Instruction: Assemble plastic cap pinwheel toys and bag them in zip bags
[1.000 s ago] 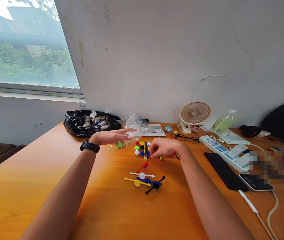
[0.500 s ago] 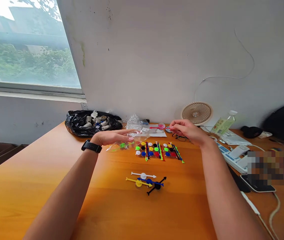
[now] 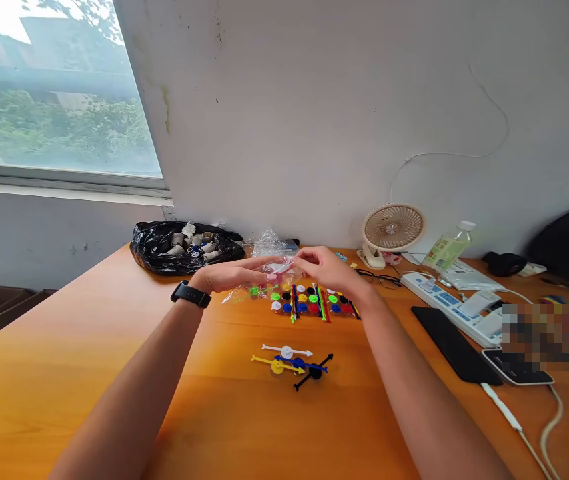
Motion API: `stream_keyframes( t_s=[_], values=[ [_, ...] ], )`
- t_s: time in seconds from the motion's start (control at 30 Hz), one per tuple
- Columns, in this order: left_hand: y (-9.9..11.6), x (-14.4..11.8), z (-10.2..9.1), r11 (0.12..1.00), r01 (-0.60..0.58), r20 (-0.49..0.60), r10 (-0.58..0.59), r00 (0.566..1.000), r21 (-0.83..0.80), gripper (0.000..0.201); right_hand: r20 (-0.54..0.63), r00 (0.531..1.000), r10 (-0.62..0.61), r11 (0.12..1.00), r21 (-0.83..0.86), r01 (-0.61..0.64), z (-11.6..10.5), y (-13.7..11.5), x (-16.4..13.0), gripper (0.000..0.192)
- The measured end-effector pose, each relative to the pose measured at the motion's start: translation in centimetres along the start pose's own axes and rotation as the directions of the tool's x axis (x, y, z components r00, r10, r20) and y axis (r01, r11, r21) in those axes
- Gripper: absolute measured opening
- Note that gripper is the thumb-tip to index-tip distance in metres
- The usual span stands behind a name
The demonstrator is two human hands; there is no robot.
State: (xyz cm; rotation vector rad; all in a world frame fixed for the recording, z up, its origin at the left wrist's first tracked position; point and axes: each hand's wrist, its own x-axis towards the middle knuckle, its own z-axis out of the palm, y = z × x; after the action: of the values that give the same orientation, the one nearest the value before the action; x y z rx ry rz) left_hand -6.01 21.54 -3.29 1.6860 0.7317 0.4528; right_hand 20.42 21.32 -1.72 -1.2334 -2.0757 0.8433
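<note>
While your two hands meet above the far middle of the orange table [image 3: 89,373], the thing between them is a small clear plastic bag [image 3: 259,285], crinkled and see-through, with a green disc and a pink piece showing inside it; it hangs just above the table, right behind the rows of coloured parts. Largest of the containers is the black plastic bag [image 3: 184,248] against the wall at the back left, lying open with grey and white spools heaped in it. Beside it sits a crumpled clear wrapper [image 3: 268,241], whose contents you cannot make out. Next down in size come the sorted rows of coloured discs and sticks [image 3: 314,302], lying flat on the table just below your hands, and nearer to you a loose cluster of assembled spinners [image 3: 294,361] in white, yellow, blue and black, well apart from the bag. Your left hand [image 3: 237,273], with a black watch at the wrist, lies flat and nearly fully open, palm down, its fingers resting along the top of the clear bag. Your right hand [image 3: 327,268] is curled, fingertips pinched at the bag's mouth where the pink piece sits.
</note>
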Motion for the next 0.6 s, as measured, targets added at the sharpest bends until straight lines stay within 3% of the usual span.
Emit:
stream_keyframes(
  t_s=[0.07,0.13,0.2,0.27,0.33,0.4,0.5,0.6],
  values=[
    [-0.2,-0.2,-0.4,1.0,0.016,-0.045,-0.017,0.999,-0.026,0.079,-0.062,0.996,0.056,0.997,-0.052,-0.059,-0.6,0.1,-0.1,0.034],
    [-0.4,-0.4,-0.8,0.999,0.012,-0.092,-0.016,0.996,-0.041,0.079,-0.029,0.994,0.11,0.983,-0.146,-0.113,-1.4,0.4,-0.4,0.03],
    [-0.5,-0.5,-1.1,0.999,-0.002,-0.125,-0.002,0.992,-0.033,0.079,0.165,0.978,0.127,0.965,-0.25,-0.083,-1.8,0.5,-0.8,0.024],
    [-0.7,-0.5,-1.3,1.0,-0.001,-0.138,-0.001,0.99,-0.014,0.079,0.423,0.898,0.124,0.957,-0.291,0.005,-1.2,0.4,-1.0,0.02],
    [-0.9,-0.4,-1.4,1.0,0.018,-0.141,-0.017,0.99,0.007,0.076,0.611,0.784,0.11,0.959,-0.273,0.079,0.4,0.0,-1.1,0.021],
    [-1.1,-0.4,-1.4,0.999,0.036,-0.136,-0.033,0.99,0.02,0.075,0.698,0.71,0.091,0.955,-0.264,0.137,2.8,-0.4,-0.9,0.022],
    [-1.1,-0.3,-1.3,0.999,0.03,-0.127,-0.026,0.992,0.026,0.074,0.71,0.682,0.175,0.934,-0.338,0.113,6.2,-0.6,-0.7,0.025],
    [-1.0,-0.3,-1.2,0.999,0.018,-0.124,-0.014,0.992,0.03,0.069,0.717,0.669,0.199,0.916,-0.378,0.133,7.9,-0.5,-0.6,0.016]
  ],
)
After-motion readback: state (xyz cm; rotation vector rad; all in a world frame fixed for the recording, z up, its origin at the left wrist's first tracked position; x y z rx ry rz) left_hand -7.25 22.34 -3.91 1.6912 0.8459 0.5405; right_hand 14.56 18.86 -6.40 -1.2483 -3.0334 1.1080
